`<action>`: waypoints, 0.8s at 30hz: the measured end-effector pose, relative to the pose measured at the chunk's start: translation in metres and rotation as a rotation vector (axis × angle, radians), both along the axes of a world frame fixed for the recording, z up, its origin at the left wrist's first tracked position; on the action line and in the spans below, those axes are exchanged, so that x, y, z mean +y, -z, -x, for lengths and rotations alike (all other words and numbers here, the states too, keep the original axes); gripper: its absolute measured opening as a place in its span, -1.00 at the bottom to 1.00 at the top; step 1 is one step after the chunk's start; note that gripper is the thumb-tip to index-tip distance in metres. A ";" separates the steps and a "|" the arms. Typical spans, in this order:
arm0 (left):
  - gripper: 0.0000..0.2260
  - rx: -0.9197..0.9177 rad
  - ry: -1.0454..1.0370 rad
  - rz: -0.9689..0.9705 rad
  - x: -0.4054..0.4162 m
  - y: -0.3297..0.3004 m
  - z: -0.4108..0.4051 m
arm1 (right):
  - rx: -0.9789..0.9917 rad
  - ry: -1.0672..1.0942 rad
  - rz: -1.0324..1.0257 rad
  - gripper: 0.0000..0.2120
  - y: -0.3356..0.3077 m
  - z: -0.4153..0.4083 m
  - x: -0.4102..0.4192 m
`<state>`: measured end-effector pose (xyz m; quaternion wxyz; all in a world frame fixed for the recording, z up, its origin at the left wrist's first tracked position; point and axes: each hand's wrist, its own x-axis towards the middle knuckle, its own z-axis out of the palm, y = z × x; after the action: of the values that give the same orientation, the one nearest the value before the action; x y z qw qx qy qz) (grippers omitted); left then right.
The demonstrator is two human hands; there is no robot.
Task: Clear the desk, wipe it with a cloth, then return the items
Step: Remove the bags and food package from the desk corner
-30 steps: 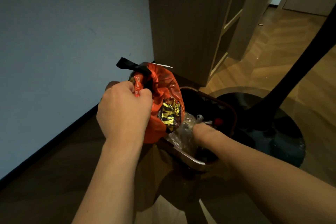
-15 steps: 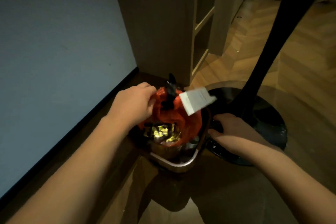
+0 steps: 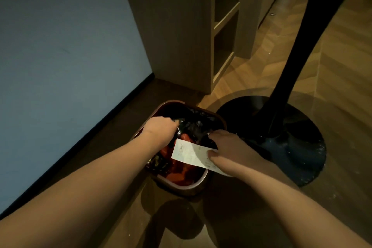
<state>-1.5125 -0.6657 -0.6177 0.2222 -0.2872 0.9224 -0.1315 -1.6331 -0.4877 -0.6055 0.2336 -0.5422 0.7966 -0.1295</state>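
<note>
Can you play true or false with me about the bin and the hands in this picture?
1. The orange bag is down inside the bin. True.
2. The left hand is flat on the floor. False: it reaches into the bin and grips the black bag liner.
3. The right hand has its thumb on a white paper slip. True.
4. The bin stands on top of the round black base. False: it stands on the floor beside it.
5. The paper slip lies on the floor by the wall. False: it lies over the bin's opening.
</note>
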 end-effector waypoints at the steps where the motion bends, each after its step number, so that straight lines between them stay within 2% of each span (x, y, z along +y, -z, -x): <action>1: -0.74 0.003 -0.029 -0.009 -0.003 0.007 -0.001 | 0.003 0.007 0.010 -0.54 0.001 0.001 0.000; 8: -0.76 -0.010 -0.139 -0.046 -0.004 0.022 0.011 | 0.018 -0.025 0.020 -0.47 0.009 0.012 0.006; 12: -0.78 0.006 -0.196 -0.114 -0.010 0.007 0.014 | 0.007 0.051 0.043 -0.60 0.007 0.017 0.010; 14: -0.75 0.076 -0.213 -0.121 -0.008 -0.012 0.011 | -0.010 0.099 0.017 -0.62 0.006 0.020 0.011; 16: -0.61 0.220 -0.126 -0.133 0.004 -0.025 0.003 | -0.031 0.128 -0.010 -0.63 0.007 0.026 0.012; 19: -0.61 0.377 -0.033 -0.410 0.037 -0.027 -0.006 | -0.051 0.123 -0.031 -0.67 0.009 0.030 0.011; 21: -0.59 0.295 -0.010 -0.493 0.050 -0.012 -0.001 | -0.044 0.116 -0.044 -0.67 0.009 0.031 0.010; 24: -0.62 0.182 -0.018 -0.470 0.049 0.012 0.009 | -0.041 0.113 -0.024 -0.69 0.009 0.031 0.009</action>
<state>-1.5216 -0.6169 -0.6293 0.2000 -0.2464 0.9413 0.1149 -1.6639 -0.4783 -0.6147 0.2486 -0.4910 0.8224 -0.1441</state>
